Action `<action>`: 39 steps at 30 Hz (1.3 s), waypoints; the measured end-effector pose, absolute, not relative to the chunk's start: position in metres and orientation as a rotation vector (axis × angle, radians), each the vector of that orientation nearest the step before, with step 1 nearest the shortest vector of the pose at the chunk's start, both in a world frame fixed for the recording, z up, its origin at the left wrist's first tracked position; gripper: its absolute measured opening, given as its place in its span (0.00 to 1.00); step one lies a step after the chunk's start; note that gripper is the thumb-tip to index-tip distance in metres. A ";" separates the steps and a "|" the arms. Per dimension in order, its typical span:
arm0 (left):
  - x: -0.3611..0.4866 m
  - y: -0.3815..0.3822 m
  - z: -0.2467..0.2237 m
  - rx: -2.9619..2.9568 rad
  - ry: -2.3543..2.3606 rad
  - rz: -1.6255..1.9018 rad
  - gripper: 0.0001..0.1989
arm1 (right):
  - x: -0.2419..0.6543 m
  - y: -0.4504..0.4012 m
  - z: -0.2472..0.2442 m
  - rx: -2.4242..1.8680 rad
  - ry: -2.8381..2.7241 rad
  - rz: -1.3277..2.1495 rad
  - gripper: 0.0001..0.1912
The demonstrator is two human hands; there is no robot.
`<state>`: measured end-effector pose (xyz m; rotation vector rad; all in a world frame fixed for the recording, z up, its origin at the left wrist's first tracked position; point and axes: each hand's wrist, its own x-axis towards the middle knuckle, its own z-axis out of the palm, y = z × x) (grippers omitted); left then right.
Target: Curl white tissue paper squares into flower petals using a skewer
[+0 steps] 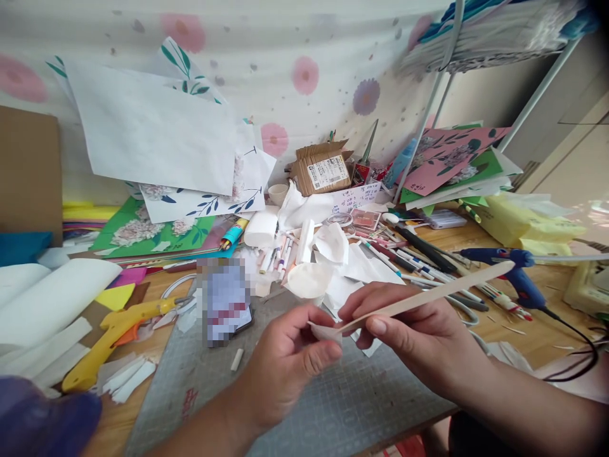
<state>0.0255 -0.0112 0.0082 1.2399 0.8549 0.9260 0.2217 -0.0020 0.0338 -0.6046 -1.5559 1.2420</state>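
Observation:
Above the grey cutting mat (pixel 361 400), my left hand (pixel 285 365) pinches a small pale piece of paper (pixel 327 334) between thumb and fingers. My right hand (pixel 419 336) grips a long, flat, pale wooden craft stick (pixel 442 287), which slants up to the right. The stick's lower end meets the paper piece at my left fingertips; whether it is stuck to it or only touches I cannot tell. Just behind my hands stands a whitish paper cup (pixel 308 282) among loose white paper scraps (pixel 333 244).
A yellow glue gun (pixel 118 330) lies to the left, a blue glue gun (pixel 523 279) with a black cord to the right. A phone (pixel 228 304), partly pixelated, rests on the mat. Pens (pixel 419 263), a cardboard box (pixel 323 168) and flower-decorated sheets (pixel 152 222) crowd the back.

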 end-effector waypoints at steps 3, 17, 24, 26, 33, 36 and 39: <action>0.027 -0.010 0.010 1.035 0.744 0.958 0.12 | 0.220 -0.001 0.032 -0.612 -1.556 1.220 0.06; 0.031 -0.009 0.015 0.669 0.553 0.979 0.10 | 0.217 -0.001 0.039 -0.546 -1.682 1.026 0.07; 0.032 -0.010 0.011 0.693 0.518 0.973 0.12 | 0.216 -0.002 0.041 -0.504 -1.759 0.995 0.11; 0.032 -0.010 0.011 0.696 0.515 0.975 0.12 | 0.216 -0.003 0.041 -0.495 -1.755 0.990 0.11; 0.033 -0.010 0.011 0.685 0.507 0.978 0.12 | 0.214 -0.001 0.042 -0.477 -1.752 0.996 0.11; 0.032 -0.010 0.012 0.683 0.500 0.968 0.12 | 0.214 -0.001 0.042 -0.468 -1.754 0.995 0.12; 0.032 -0.010 0.011 0.677 0.494 0.965 0.12 | 0.215 -0.002 0.041 -0.466 -1.754 1.015 0.12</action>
